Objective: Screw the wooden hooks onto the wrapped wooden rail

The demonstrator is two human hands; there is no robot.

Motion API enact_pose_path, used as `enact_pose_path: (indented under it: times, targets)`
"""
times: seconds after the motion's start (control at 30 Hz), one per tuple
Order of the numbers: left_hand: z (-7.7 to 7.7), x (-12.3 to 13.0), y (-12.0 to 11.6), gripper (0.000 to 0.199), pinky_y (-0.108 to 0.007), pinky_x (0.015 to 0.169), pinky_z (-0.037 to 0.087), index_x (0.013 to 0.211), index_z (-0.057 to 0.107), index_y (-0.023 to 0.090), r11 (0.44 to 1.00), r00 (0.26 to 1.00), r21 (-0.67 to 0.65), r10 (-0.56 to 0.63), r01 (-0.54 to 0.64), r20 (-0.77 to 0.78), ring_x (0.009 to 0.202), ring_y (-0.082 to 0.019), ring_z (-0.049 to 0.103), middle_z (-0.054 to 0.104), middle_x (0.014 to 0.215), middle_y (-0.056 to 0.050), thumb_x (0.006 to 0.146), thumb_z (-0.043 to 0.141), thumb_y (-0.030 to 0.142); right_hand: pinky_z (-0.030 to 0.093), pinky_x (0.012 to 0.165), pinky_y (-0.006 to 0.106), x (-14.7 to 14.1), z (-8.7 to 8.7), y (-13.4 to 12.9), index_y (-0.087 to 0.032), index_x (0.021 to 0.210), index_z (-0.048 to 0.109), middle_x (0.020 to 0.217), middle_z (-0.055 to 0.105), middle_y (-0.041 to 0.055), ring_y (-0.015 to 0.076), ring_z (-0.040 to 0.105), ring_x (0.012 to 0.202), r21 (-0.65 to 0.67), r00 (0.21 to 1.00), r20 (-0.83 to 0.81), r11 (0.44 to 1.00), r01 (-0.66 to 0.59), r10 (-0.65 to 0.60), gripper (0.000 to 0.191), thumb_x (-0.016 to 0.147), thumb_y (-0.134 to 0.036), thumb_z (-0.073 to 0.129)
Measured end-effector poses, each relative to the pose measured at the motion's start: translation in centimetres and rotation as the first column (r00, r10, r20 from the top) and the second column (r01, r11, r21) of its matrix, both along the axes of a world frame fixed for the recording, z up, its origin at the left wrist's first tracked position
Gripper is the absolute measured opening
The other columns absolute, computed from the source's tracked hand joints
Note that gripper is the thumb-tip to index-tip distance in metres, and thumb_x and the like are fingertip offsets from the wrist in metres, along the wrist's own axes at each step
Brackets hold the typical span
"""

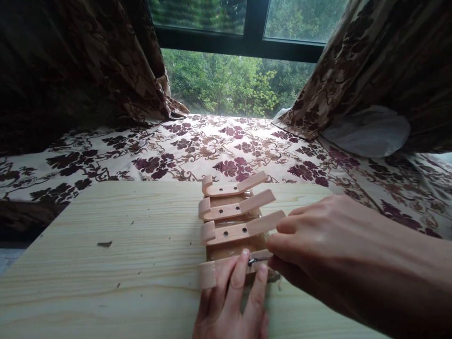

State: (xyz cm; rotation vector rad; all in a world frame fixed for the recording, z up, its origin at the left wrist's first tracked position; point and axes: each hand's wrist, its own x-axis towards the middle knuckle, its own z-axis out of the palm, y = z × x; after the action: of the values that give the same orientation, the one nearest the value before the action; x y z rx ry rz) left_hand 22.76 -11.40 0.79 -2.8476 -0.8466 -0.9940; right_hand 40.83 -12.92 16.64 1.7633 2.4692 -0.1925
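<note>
Four-fingered contact is not clear, but my left hand (235, 301) lies over the nearest wooden hook (207, 274), its spread fingertips pressing on the wood around a dark screw (251, 262). A thin dark metal rod, looking like a hex key (262, 258), runs from that screw into my right hand (303, 235). My right fingers are closed around its end, hiding the rest. Farther back, several more pale wooden hooks (233, 231) lie side by side, each fixed with two dark screws. Beneath them is a brown board (229, 248), partly covered by clear plastic.
The hooks rest on a pale wood-grain tabletop (141, 282) dotted with dark scraps (104, 244). Beyond its far edge spreads a floral cloth (197, 141). Patterned curtains (123, 61) flank a window (229, 84), with a whitish bundle (370, 132) at the right.
</note>
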Motion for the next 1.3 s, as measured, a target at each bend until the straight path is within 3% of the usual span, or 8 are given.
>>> enact_pose_path:
  times: [0.23, 0.43, 0.63, 0.83, 1.07, 1.3]
  targets:
    - [0.0, 0.3, -0.1, 0.037, -0.033, 0.088, 0.035, 0.108, 0.061, 0.020, 1.000, 0.998, 0.015, 0.007, -0.008, 0.055, 0.108, -0.020, 0.052, 0.066, 0.112, -0.001, 0.095, 0.030, 0.035, 0.023, 0.045, 0.028, -0.3, -0.7, -0.2, -0.021, 0.064, 0.058, 0.055, 0.056, -0.0004, 0.0125, 0.041, 0.047, 0.065, 0.996, -0.081, 0.998, -0.023, 0.028, 0.017, 0.079, -0.015, 0.053]
    - [0.4, 0.0, 0.1, 0.034, -0.034, 0.092, 0.035, 0.117, 0.056, 0.015, 0.998, 0.997, 0.028, -0.062, 0.063, -0.044, 0.114, -0.021, 0.048, 0.061, 0.121, -0.005, 0.094, 0.037, 0.032, 0.023, 0.047, 0.028, -1.0, 0.1, 0.3, -0.018, 0.060, 0.058, 0.056, 0.056, 0.0011, 0.0100, 0.041, 0.047, -0.019, 0.995, -0.103, 1.000, 0.005, -0.007, 0.023, 0.082, -0.015, 0.051]
    - [0.7, 0.3, -0.3, 0.033, -0.038, 0.095, 0.035, 0.118, 0.056, 0.014, 1.000, 0.999, -0.007, -0.030, 0.030, 0.023, 0.114, -0.023, 0.049, 0.061, 0.119, -0.007, 0.093, 0.037, 0.025, 0.018, 0.046, 0.029, -1.7, 0.6, -0.1, -0.018, 0.065, 0.063, 0.058, 0.059, 0.0012, 0.0107, 0.041, 0.048, 0.055, 0.999, -0.003, 0.998, 0.037, -0.037, 0.019, 0.080, -0.014, 0.053]
    - [1.0, 0.1, -0.1, 0.034, -0.037, 0.093, 0.039, 0.119, 0.056, 0.016, 0.998, 0.994, 0.048, -0.031, 0.036, -0.102, 0.112, -0.024, 0.049, 0.059, 0.120, -0.007, 0.088, 0.046, 0.026, 0.016, 0.046, 0.028, -2.7, 1.2, -0.8, -0.017, 0.064, 0.061, 0.058, 0.059, 0.0006, 0.0101, 0.034, 0.046, 0.152, 0.998, 0.047, 0.988, -0.040, 0.033, 0.018, 0.076, -0.007, 0.052]
    - [0.7, 0.2, -0.2, 0.031, -0.037, 0.091, 0.042, 0.113, 0.059, 0.017, 0.995, 0.997, 0.098, 0.028, -0.022, -0.065, 0.107, -0.023, 0.052, 0.061, 0.114, -0.007, 0.085, 0.049, 0.022, 0.017, 0.044, 0.027, -3.5, 1.7, -0.4, -0.014, 0.061, 0.062, 0.057, 0.059, 0.0036, 0.0105, 0.038, 0.045, 0.078, 0.984, 0.173, 0.996, -0.047, 0.033, 0.018, 0.076, -0.010, 0.054]
    - [0.9, 0.3, -0.2, 0.032, -0.038, 0.090, 0.044, 0.115, 0.058, 0.017, 0.995, 0.997, 0.100, 0.037, -0.031, -0.061, 0.107, -0.024, 0.053, 0.060, 0.116, -0.007, 0.084, 0.052, 0.023, 0.023, 0.047, 0.028, -3.8, 1.0, 0.2, -0.015, 0.064, 0.061, 0.063, 0.060, 0.0018, 0.0125, 0.042, 0.052, 0.070, 0.959, 0.184, 0.971, -0.230, 0.214, 0.016, 0.075, -0.005, 0.054]
